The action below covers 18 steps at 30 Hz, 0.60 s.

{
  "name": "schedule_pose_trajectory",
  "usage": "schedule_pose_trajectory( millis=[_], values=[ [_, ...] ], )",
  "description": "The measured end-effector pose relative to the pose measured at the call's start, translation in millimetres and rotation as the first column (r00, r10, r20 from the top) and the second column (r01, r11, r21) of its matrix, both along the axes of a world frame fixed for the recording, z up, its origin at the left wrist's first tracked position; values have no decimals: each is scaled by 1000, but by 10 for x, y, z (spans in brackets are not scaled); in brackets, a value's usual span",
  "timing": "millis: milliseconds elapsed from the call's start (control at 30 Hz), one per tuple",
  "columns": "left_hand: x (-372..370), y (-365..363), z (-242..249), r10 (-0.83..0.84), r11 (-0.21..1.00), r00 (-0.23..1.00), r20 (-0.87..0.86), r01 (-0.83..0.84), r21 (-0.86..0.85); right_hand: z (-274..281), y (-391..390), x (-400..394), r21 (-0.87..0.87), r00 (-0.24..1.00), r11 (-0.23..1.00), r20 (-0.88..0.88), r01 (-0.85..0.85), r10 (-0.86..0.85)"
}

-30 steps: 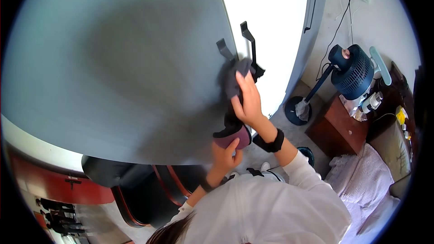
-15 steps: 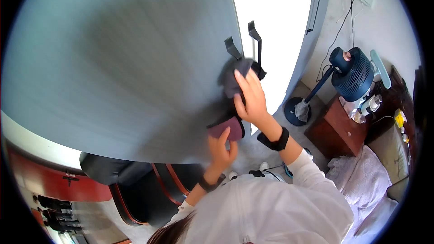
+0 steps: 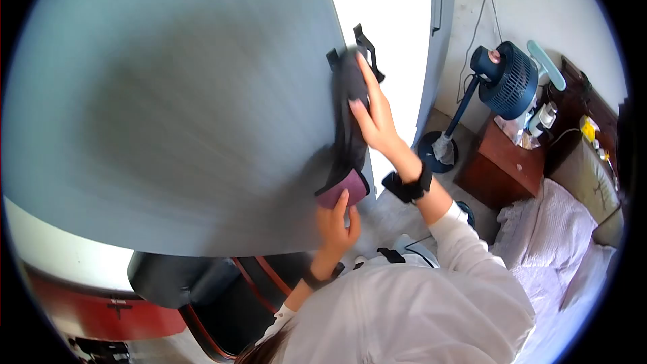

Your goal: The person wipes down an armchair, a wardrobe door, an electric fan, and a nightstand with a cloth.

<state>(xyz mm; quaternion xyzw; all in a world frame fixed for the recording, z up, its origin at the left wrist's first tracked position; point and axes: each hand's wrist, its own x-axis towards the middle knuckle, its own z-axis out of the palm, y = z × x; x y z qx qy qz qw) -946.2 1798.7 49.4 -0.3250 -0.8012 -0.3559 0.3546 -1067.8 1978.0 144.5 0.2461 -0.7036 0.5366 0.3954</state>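
My left hand (image 3: pixel 337 228) pinches the purple, black-edged end (image 3: pixel 345 191) of a soft dark fabric item (image 3: pixel 350 131). Its exact kind I cannot make out. Higher up, my right hand (image 3: pixel 379 118) has its thumb and fingers closed on the dark upper part. The item runs lengthwise between my hands, in front of a grey cabinet door (image 3: pixel 202 108). Its top partly covers the black door handle (image 3: pixel 368 47) and a second black handle (image 3: pixel 332 59) beside it. A black band circles each of my wrists.
A dark blue fan (image 3: pixel 507 81) stands at the right by a wooden cabinet (image 3: pixel 502 168) with bottles on top. Below it is a bed or sofa with a pale lilac cover (image 3: pixel 546 229). A black chair (image 3: pixel 236 313) with reddish-brown trim stands at the lower left.
My right hand has moved up with the upper part of the dark item, which is now stretched out longer. My left hand keeps hold of the purple end. The view has shifted slightly.
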Motion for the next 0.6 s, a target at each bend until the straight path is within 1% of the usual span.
schedule_pose_trajectory(
  millis=[33, 133, 167, 233, 267, 300, 333, 400, 433, 500, 533, 600],
  values=[
    [-6, 14, 0, -23, 1000, 1000, -12, 23, 20, 209, 12, -47, 43, 999, 999, -34, 8, -6],
    [-88, 102, 12, -39, 997, 996, -77, 44, 69, 351, -35, -145, 29, 998, 999, -46, 35, -33],
    [-121, 129, 8, -38, 996, 997, -65, 43, 73, 205, -59, -127, -2, 998, 998, -28, 60, -60],
    [-180, 221, -40, -20, 996, 999, -45, 24, 87, -333, -84, -115, -93, 998, 995, 45, 47, -43],
    [-177, 250, -104, 8, 998, 999, -54, -5, 59, -710, -89, -88, -54, 993, 997, 103, 61, -56],
    [-219, 270, -174, 35, 999, 997, -71, -33, 30, -808, -63, -95, -13, 986, 997, 151, 74, -71],
    [-296, 291, -209, 62, 998, 994, -92, -63, -1, -869, 10, -201, 16, 992, 998, 114, 53, -55],
    [-390, 297, -195, 80, 992, 983, -166, -95, -84, -724, 85, -165, 65, 997, 998, 73, 9, -14],
    [-446, 321, -175, 86, 986, 976, -202, -112, -122, -433, 137, -148, 100, 998, 995, 59, -11, 5],
    [-624, 412, -34, 120, 984, 952, -280, -152, -94, 51, 211, -191, 153, 999, 988, -27, -26, 30],
    [-667, 472, 22, 140, 981, 939, -313, -174, -81, 200, 197, -171, 101, 999, 995, -27, -22, 25],
    [-724, 584, 105, 157, 982, 946, -284, -179, -52, 127, 148, -70, 104, 997, 994, 63, 42, -48]
  ],
)
